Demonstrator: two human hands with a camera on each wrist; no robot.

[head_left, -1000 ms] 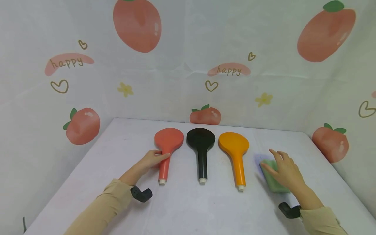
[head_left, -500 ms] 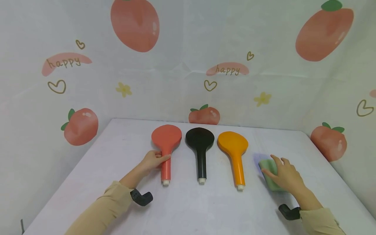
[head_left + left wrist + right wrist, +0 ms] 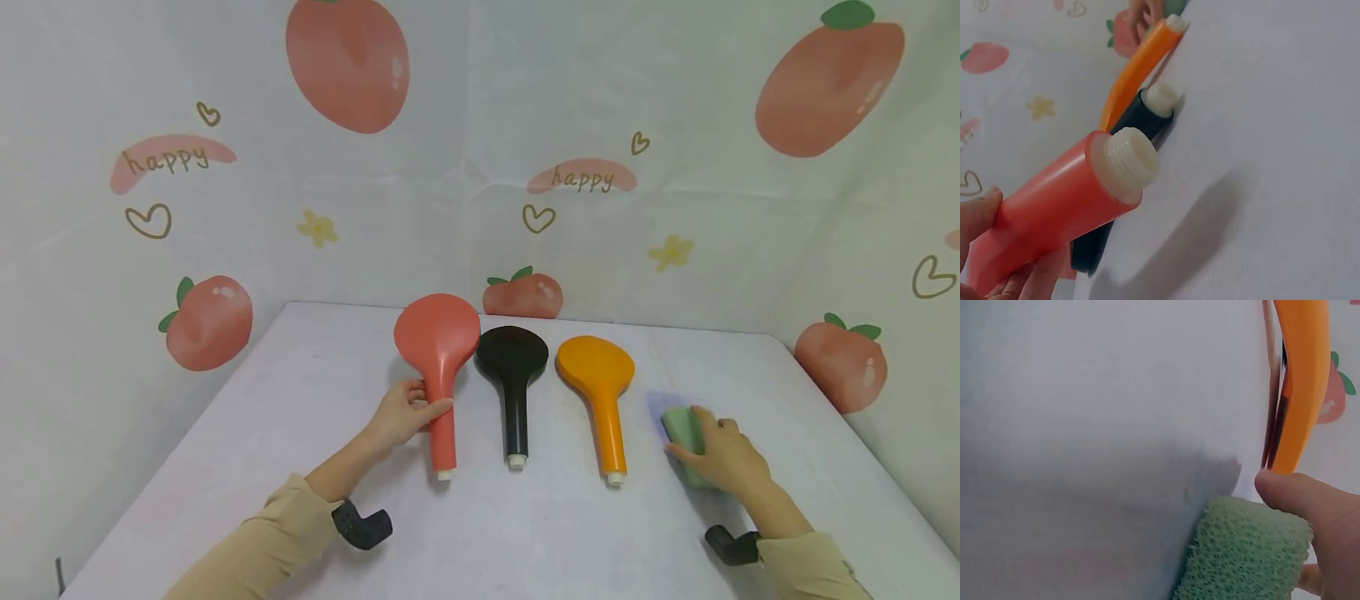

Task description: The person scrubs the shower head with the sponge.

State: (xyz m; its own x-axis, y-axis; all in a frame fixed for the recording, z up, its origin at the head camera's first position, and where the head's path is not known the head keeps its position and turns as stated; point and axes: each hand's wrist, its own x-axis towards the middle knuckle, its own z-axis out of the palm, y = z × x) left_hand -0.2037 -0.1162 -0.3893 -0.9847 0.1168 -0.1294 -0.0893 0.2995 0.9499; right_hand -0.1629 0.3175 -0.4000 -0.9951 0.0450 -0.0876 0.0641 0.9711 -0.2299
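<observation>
My left hand (image 3: 399, 418) grips the handle of a red handheld shower head (image 3: 438, 333), thumb on the near side and fingers round the far side. It is lifted off the table, its shadow below. The left wrist view shows the cream threaded end (image 3: 1132, 159) of its handle. A black shower head (image 3: 513, 352) and an orange shower head (image 3: 596, 367) lie to its right, handles toward me. At the right, my right hand (image 3: 727, 460) holds a light green sponge (image 3: 681, 429) between thumb and fingers. Part of the sponge is hidden under the hand.
Everything lies on a white-covered table (image 3: 525, 542). A purple smear (image 3: 662, 403) marks the cloth by the sponge. A white curtain (image 3: 420, 208) printed with fruit and "happy" closes off the back and sides. Each wrist carries a black camera mount (image 3: 363, 527).
The red shower head has come up off the table and shifted slightly right in my left hand. My right hand has come down over the sponge and its fingers have closed on it.
</observation>
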